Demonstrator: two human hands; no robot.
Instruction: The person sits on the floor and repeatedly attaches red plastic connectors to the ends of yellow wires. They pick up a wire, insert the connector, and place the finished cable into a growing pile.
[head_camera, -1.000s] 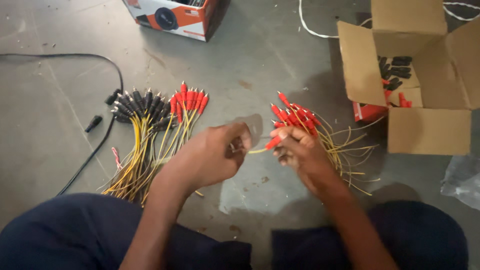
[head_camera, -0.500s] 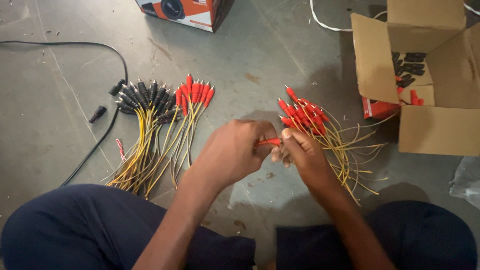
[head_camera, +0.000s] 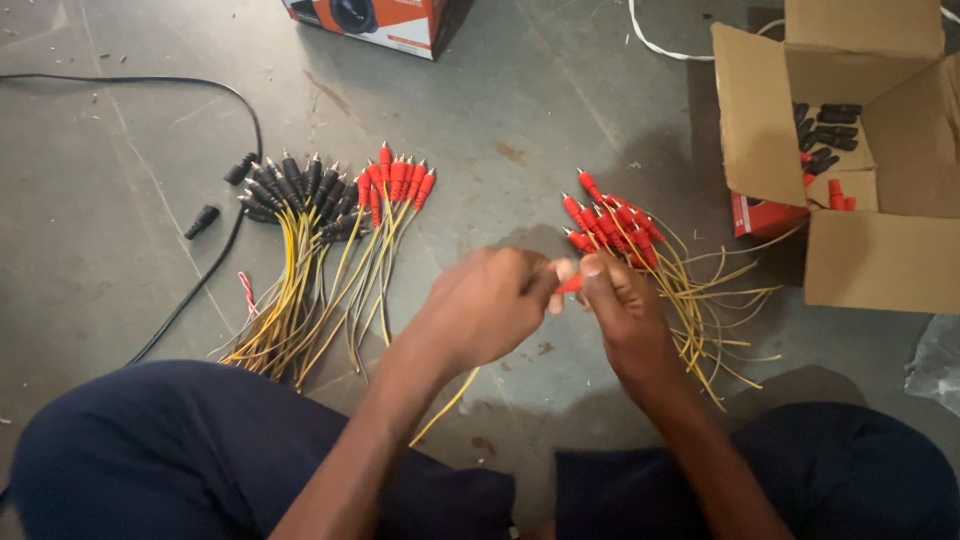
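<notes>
Both hands meet at frame centre, fingertips pinched together on one red plug (head_camera: 570, 284). Left hand (head_camera: 490, 305) clamps it from the left w/ thumb and forefinger; right hand (head_camera: 620, 305) clamps the other end, fingers curled tight, no gap showing. Plug lies roughly horizontal, long axis left–right; which end is the tip can't be told, fingers cover it. Its yellow wire (head_camera: 445, 405) runs down-left from under the left hand toward the lap.

Just right of the hands, partly behind the right hand: loose pile (head_camera: 640, 240) of red-plug yellow wires, plugs pointing to upper left, wires fanning to lower right. Left-centre of frame: sorted bundle (head_camera: 320, 250), black plugs on its left, red on its right, all pointing up, wires trailing down to the knee. Nothing lies between hands and either heap.

Upper right: open cardboard box (head_camera: 870, 260) w/ black and red plugs inside. Upper left: black cable (head_camera: 215, 255) curving across the grey floor (head_camera: 520, 100). Top centre: corner of an orange-white carton (head_camera: 375, 20). Dark trousers (head_camera: 160, 450) along the bottom edge.
</notes>
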